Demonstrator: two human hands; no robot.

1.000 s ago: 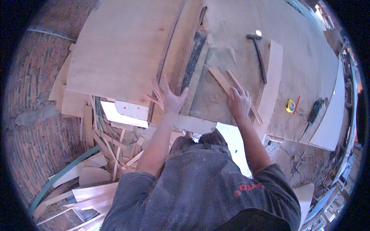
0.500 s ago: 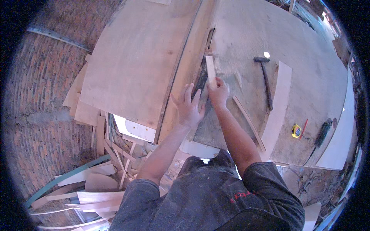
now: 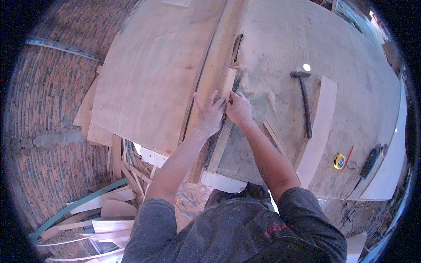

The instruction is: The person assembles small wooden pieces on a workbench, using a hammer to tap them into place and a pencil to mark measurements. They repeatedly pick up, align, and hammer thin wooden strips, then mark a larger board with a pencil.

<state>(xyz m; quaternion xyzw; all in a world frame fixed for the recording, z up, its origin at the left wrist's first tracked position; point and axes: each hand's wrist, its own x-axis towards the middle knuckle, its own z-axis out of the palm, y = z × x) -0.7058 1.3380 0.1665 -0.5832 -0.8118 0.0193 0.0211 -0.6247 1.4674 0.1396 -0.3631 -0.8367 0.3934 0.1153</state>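
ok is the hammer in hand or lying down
Lying down: the hammer rests on the wooden worktop, apart from the left hand and right hand, both at a pale wood strip.

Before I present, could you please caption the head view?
Left hand and right hand at a pale wooden strip, a hammer to their right.

Short pale wooden strip, slightly slanted

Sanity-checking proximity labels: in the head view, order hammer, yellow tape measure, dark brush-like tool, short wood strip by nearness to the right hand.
Nearest the right hand first:
1. Short wood strip: at its fingertips, leftward
2. Hammer: to its right
3. Yellow tape measure: lower right
4. Dark brush-like tool: farther right
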